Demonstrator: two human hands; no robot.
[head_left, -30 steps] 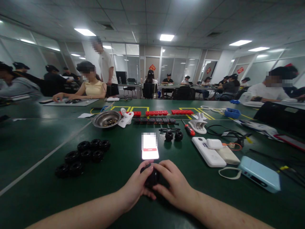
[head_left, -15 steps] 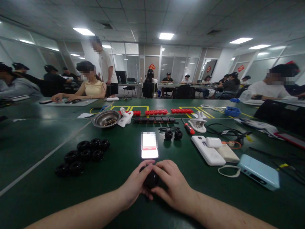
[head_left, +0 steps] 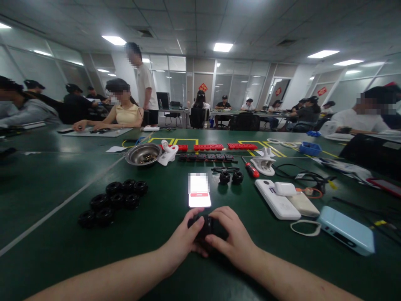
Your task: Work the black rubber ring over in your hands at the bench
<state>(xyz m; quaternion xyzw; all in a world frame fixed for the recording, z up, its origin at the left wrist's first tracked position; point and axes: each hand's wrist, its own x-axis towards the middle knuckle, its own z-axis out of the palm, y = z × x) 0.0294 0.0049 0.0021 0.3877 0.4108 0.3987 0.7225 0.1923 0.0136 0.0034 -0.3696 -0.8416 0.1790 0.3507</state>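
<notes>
Both hands meet near the front middle of the table around a black round plastic part (head_left: 206,226). My left hand (head_left: 182,237) is closed on its left side, thumb across the front and fingers partly behind. My right hand (head_left: 234,235) curls over the right side, thumb and fingertips against it. Just beyond them lies a phone with a lit screen (head_left: 199,200). Left of the hands sits a group of several similar black round parts (head_left: 116,200). Two small black fittings (head_left: 231,177) stand beyond and to the right.
Farther back are a metal bowl (head_left: 143,154) with small brass-coloured pieces, red trays (head_left: 208,147), a black strip of parts (head_left: 206,157) and a red screwdriver (head_left: 251,169). A white power bank (head_left: 277,200) and light blue box (head_left: 347,230) lie right. Other people sit around.
The right hand's fingers have opened a little and shifted right along the black part, showing more of it. The whole view has swung slightly left.
</notes>
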